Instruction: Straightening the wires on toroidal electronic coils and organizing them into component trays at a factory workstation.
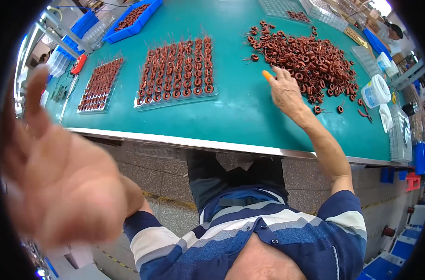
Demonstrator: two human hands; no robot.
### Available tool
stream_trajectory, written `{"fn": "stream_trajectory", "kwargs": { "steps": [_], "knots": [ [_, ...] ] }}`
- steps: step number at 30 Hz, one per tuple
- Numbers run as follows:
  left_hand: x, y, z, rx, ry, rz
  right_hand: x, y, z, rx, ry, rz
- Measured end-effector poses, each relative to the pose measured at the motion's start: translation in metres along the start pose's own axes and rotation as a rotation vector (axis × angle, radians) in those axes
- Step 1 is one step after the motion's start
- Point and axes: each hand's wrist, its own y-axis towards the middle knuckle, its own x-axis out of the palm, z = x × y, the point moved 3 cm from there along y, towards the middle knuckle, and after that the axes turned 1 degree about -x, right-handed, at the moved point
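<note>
My left hand (72,177) is raised close to the camera at the left, large and blurred, its palm bare and one finger stretched up. Its other fingers run into the dark rim. Over the green table my right hand (287,91) reaches palm down, fingers loosely extended, with an orange finger cover (268,76) on its leftmost digit. Those fingertips are at the near left edge of a heap of dark red ring-shaped wire coils (310,60); nothing shows between them. To the left, a clear tray (177,99) holds rows of these coils standing with their leads up.
Another filled tray (92,111) lies farther left. Behind it are a blue bin (149,11) of coils and a red tool (79,63). At right are a white tub (376,91), red-handled pliers (364,113) and stacked clear trays (400,135). A person (393,35) is at the far right.
</note>
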Motion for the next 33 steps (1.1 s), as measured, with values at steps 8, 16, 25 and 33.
{"fn": "stream_trajectory", "kwargs": {
  "steps": [8,16,25,33],
  "knots": [
    [0.059,-0.127,-0.008,-0.672,-0.151,-0.122,0.011,-0.018,0.038,0.046,0.357,0.154],
    [0.127,-0.223,0.032,-1.309,-0.456,-0.055,-0.028,-0.02,-0.04,0.242,1.384,0.024],
    [0.144,-0.23,0.055,-1.455,-0.902,0.041,-0.043,-0.034,-0.06,0.09,1.404,-0.089],
    [0.133,-0.216,0.073,-1.522,-1.148,0.098,-0.077,-0.048,-0.072,-0.047,1.134,0.076]
  ]
}}
